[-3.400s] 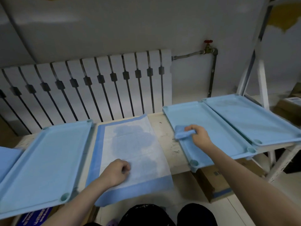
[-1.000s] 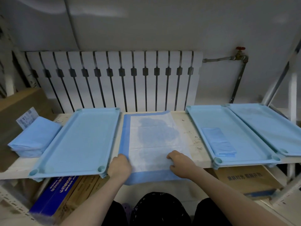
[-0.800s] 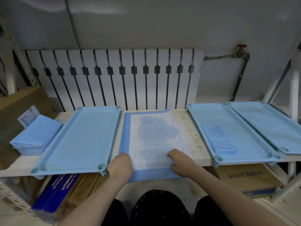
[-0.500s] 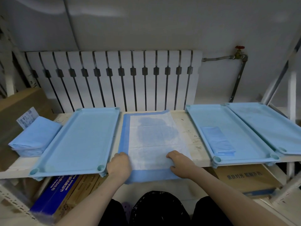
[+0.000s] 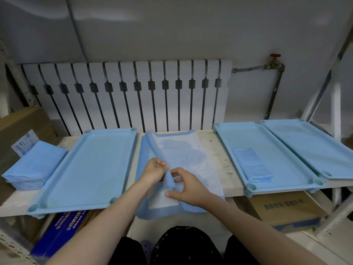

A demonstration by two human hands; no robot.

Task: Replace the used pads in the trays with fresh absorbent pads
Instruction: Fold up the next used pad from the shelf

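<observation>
1. A rectangular, white-quilted, blue-bordered used pad (image 5: 183, 155) lay on the scuffed, white-painted wooden shelf board (image 5: 215, 155) between two trays. Its near end drooped over the board's front edge, and a darker, irregular blotch marked its quilted centre.
2. The left hand (image 5: 154, 171) pinched the pad's thin left border between curled fingers and thumb. The lifted film rose in a soft ridge folded toward the middle.
3. The right hand (image 5: 188, 185) met it there, forefinger and thumb curled round the same bunched blue fold (its other fingers hung loosely bent above the pad).
4. Just left of the pad sat a long, shallow, pale blue plastic tray (image 5: 89, 165) with round sockets at its corners.
5. To the right, a matching second tray (image 5: 267, 146) held a flat, folded blue fresh pad (image 5: 252, 165) toward its near end. A third tray (image 5: 313, 148) lay against its right rim.
6. A soft, squared block of folded blue pads (image 5: 32, 167) rested at the board's far left, beside the first tray.
7. Behind stood a white ribbed radiator (image 5: 133, 96), and below the board sat a printed brown cardboard box (image 5: 282, 209).
</observation>
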